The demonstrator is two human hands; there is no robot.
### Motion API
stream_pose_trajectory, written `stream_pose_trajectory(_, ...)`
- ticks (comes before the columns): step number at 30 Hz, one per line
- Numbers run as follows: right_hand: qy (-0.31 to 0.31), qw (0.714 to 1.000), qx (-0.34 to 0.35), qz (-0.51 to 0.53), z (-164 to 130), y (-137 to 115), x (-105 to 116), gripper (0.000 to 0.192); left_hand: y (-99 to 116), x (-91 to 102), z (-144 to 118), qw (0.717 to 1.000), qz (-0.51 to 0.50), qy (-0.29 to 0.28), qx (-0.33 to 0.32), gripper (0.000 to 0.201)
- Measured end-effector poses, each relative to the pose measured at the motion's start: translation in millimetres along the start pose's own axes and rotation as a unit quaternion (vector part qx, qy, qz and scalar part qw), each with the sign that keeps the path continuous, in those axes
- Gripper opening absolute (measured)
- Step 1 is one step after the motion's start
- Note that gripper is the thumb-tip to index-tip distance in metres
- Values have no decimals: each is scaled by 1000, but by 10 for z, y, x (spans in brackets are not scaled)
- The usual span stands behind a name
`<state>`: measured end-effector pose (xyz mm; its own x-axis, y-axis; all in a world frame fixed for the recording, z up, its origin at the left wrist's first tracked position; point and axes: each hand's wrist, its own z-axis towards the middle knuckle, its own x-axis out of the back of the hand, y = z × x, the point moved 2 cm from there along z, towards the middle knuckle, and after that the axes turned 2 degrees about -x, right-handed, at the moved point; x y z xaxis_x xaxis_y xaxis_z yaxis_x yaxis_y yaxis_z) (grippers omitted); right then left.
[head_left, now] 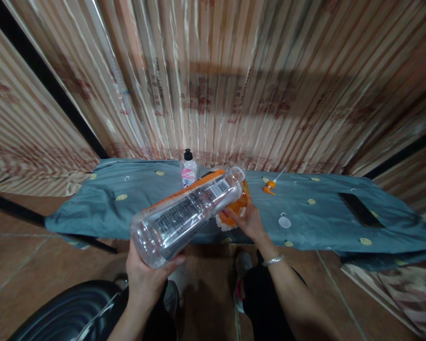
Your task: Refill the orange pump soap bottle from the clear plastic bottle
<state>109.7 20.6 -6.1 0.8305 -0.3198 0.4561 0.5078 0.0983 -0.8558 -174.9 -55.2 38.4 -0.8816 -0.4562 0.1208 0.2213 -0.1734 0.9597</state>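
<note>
Head view: L hand [147, 279] grips base of big clear bottle [188, 213], fingers wrapped round it, bottle tipped w/ mouth down over orange container [237, 206]. R hand [246, 220] holds that container, fingers curled on its side, at near edge of blue-cloth table [128, 208]. Small bottle w/ black cap [188, 169] stands behind. Orange pump [270, 187], white cap [284, 221], phone [360, 209] lie to the right.

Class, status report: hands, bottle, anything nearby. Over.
Left hand holds clear bottle tilted, mouth down. Right hand steadies orange container. Pump head, white cap lie nearby.
</note>
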Motion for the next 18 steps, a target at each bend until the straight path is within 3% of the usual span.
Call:
stream_pose_trajectory(2,1,1000,1,0,1,-4,0,75,24,2,0,1000,-5,20,-1,87)
stream_pose_trajectory(12,-1,1000,-6,-6,-5,2,0,72,-30,32,34,1000,-20,-7,12,84)
stream_pose_trajectory(18,-2,1000,-10,-7,-6,-14,2,71,74,-14,-7,999,-27,24,31,85)
